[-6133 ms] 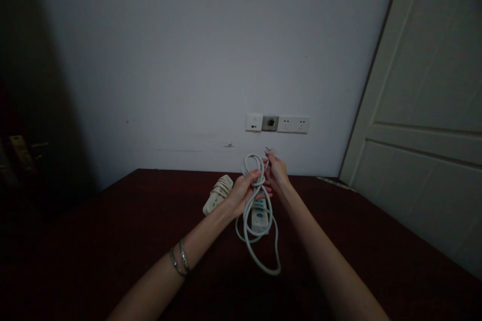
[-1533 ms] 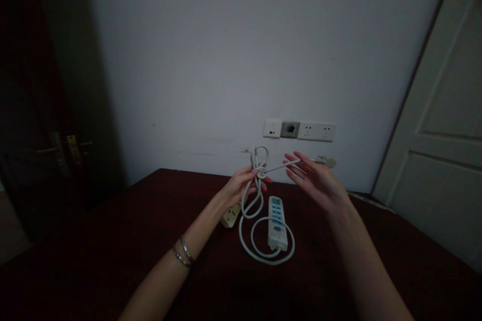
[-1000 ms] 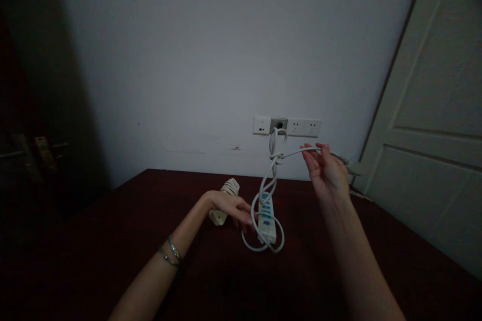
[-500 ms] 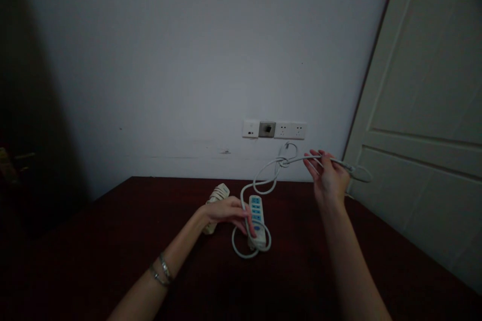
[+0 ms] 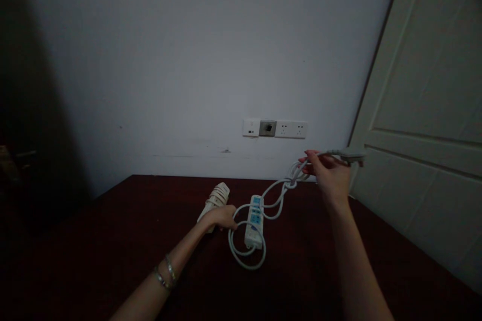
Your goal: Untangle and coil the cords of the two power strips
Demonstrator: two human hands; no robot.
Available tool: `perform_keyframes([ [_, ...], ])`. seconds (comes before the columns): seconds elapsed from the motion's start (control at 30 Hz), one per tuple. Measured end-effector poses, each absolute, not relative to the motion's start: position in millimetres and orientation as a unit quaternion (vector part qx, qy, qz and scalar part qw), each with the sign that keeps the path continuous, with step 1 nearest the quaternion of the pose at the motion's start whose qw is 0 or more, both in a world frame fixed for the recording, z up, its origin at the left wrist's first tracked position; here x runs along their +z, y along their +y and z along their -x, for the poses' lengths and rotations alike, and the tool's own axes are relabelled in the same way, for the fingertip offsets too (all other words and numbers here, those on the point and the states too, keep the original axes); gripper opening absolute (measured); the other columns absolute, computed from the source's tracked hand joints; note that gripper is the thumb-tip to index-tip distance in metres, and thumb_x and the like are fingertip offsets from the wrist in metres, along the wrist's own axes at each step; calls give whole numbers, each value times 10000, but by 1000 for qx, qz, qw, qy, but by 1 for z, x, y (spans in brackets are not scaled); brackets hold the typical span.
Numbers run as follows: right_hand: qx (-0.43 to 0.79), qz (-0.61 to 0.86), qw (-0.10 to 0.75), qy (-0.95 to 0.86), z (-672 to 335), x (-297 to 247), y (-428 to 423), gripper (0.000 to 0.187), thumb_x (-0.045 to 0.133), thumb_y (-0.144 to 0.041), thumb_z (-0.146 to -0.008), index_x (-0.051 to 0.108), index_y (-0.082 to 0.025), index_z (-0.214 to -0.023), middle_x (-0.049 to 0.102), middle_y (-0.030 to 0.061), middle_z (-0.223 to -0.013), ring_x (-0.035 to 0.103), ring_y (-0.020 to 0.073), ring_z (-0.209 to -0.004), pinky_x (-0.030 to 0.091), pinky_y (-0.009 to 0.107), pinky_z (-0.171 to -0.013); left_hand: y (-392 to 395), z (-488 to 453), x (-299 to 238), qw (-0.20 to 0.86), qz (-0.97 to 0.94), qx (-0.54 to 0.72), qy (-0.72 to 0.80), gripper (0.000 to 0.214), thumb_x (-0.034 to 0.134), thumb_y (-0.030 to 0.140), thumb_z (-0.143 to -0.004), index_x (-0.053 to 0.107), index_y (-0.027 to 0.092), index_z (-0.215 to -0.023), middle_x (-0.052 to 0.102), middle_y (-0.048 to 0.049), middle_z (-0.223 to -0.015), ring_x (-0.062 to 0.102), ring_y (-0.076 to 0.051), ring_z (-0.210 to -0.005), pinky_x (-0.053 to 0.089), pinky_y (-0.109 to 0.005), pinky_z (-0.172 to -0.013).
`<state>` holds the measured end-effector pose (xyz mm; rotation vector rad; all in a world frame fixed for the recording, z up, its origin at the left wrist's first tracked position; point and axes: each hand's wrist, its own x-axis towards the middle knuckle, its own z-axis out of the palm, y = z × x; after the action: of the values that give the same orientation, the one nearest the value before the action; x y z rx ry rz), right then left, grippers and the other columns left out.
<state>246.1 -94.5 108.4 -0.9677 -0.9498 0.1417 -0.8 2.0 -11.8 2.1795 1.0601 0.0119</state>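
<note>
Pulling the white cord (image 5: 273, 195) up and right of the power strip (image 5: 254, 220), the right hand (image 5: 329, 178) pinches it closed just behind the plug (image 5: 350, 155). Since half a second ago, the knot (image 5: 291, 181) has sunk toward that hand, still tied, so the untangling seems unfinished. The left hand (image 5: 222, 216) has slid left of the strip onto the cord loop; its grip is unclear. The strip lies flat on the table, its long axis pointing toward the wall.

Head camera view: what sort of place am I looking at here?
Probably a room in a home or lodging: a dark red table against a plain white wall, a row of wall sockets, a panelled door at right. The right hand holds the cord of a power strip.
</note>
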Motion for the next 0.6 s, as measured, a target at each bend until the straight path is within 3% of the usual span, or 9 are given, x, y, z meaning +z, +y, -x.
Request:
perform_keyframes([
  [0.2,1,494,727,-478,-248,101,-86,342,623,-427,-720,675,-94,-780,677,97,-666,618,171,-529,531,319,-524,11,-2,-23,345,-850,10,399,92,630,98,-505,568,160,-535,472,55,-450,434,-105,-484,324,-221,-485],
  [0.37,-99,559,656,-497,-257,98,-87,360,575,-431,-762,690,-109,-874,677,90,-663,629,187,-581,491,311,-586,14,-1,-18,388,-842,41,373,104,634,240,-611,601,146,-583,516,39,-501,435,-91,-497,307,-213,-493],
  [0.5,-157,624,554,-528,-265,95,-89,412,477,-444,-830,661,-126,-1015,658,77,-633,622,198,-592,440,297,-597,9,-3,-9,541,-776,118,302,203,648,326,-638,608,129,-665,601,0,-603,537,-108,-585,384,-221,-583],
  [0.6,-154,638,510,-557,-263,96,-90,421,410,-462,-859,658,-133,-942,616,57,-561,605,188,-553,420,277,-578,3,-7,-4,613,-725,170,264,292,696,378,-610,573,125,-689,578,2,-568,538,-113,-533,398,-236,-557],
])
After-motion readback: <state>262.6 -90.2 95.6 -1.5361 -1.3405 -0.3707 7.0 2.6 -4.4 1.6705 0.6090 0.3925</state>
